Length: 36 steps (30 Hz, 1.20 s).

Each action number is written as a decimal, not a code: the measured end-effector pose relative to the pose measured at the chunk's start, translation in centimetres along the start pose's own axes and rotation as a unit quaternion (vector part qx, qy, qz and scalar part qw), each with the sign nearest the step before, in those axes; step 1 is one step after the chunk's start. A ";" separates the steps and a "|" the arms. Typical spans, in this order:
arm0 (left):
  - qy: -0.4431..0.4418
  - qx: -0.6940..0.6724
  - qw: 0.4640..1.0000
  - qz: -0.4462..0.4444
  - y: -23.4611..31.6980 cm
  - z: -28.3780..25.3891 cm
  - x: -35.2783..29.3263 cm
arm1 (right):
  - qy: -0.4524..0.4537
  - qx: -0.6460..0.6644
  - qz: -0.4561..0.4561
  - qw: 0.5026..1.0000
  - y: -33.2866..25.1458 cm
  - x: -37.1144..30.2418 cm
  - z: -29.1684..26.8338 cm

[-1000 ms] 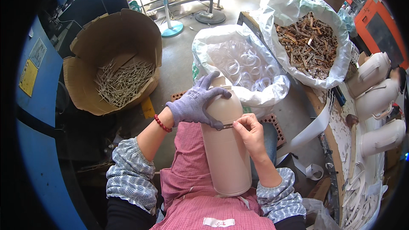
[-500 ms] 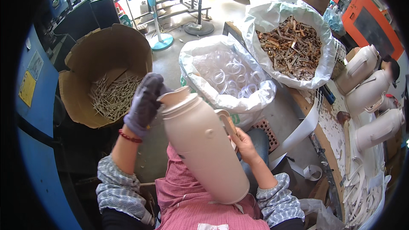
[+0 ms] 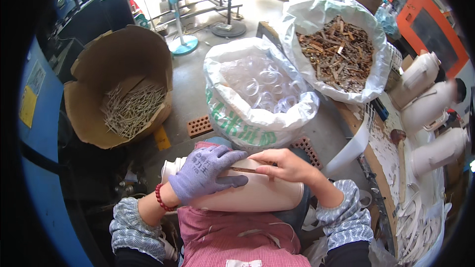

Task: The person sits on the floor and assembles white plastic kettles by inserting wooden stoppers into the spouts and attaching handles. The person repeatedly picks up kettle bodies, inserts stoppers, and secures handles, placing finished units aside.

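0.5 s ago my jug (image 3: 267,195) leaned steeply up from my lap; now it lies sideways across my pink apron (image 3: 222,235), mouth left, base right; my gloved left hand (image 3: 205,173) has left the spout and spreads over the body and handle (image 3: 251,163), though I cannot tell how firmly it grips; my bare right hand (image 3: 287,164) pinches the handle beside its brown strip (image 3: 242,169); beyond my knees stands a white sack (image 3: 230,113) of clear rings (image 3: 269,86), a perforated brick (image 3: 199,126) near it; left, a carton (image 3: 79,113) holds pale sticks (image 3: 133,111); right, 3 other jugs (image 3: 440,153) lie along the bench (image 3: 377,143); a blue fan (image 3: 183,44) stands behind.
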<state>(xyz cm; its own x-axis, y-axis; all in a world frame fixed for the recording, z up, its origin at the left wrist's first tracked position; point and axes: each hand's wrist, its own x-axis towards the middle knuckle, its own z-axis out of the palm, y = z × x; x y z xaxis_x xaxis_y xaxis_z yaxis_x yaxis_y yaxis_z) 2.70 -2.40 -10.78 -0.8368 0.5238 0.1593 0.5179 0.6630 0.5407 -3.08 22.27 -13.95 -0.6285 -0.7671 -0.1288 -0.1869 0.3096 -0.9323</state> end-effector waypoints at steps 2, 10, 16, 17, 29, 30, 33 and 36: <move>0.024 0.030 0.999 0.024 0.0 0.4 0.3 | 0.045 -0.057 -0.049 0.996 0.8 0.0 -1.3; 0.046 -0.091 0.991 0.087 -2.2 -0.8 -2.6 | 0.369 -0.046 0.001 0.928 1.1 -3.9 -10.0; -0.045 -0.037 0.993 0.105 -2.1 -1.3 1.6 | 0.182 -0.106 -0.039 0.977 2.9 -7.0 -2.6; -0.083 0.002 0.988 0.133 -1.7 -1.5 2.5 | 0.159 -0.171 -0.065 0.970 4.1 -8.5 -1.6; 0.117 -0.573 0.803 -0.113 -14.0 2.0 -5.3 | 0.706 -0.458 0.450 0.297 11.9 -53.2 -11.5; 0.133 -0.548 0.819 -0.108 -13.0 1.6 -5.0 | 0.651 -0.460 0.552 0.246 12.6 -56.6 -11.6; 0.106 -0.424 0.893 -0.105 -9.6 -2.5 -2.3 | 0.550 -0.322 0.688 0.347 14.4 -63.1 -10.3; 0.042 -0.325 0.944 -0.037 -4.8 -4.1 4.3 | 0.572 -0.310 0.689 0.319 16.6 -70.4 -7.4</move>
<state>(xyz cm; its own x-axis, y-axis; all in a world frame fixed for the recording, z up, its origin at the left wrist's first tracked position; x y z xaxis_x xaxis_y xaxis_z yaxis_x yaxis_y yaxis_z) -4.18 -5.53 -9.29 -0.8917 0.4264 0.1520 0.2625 0.2135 0.9410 32.49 85.60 -17.80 -0.2335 0.9350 0.2669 0.9719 0.2328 0.0347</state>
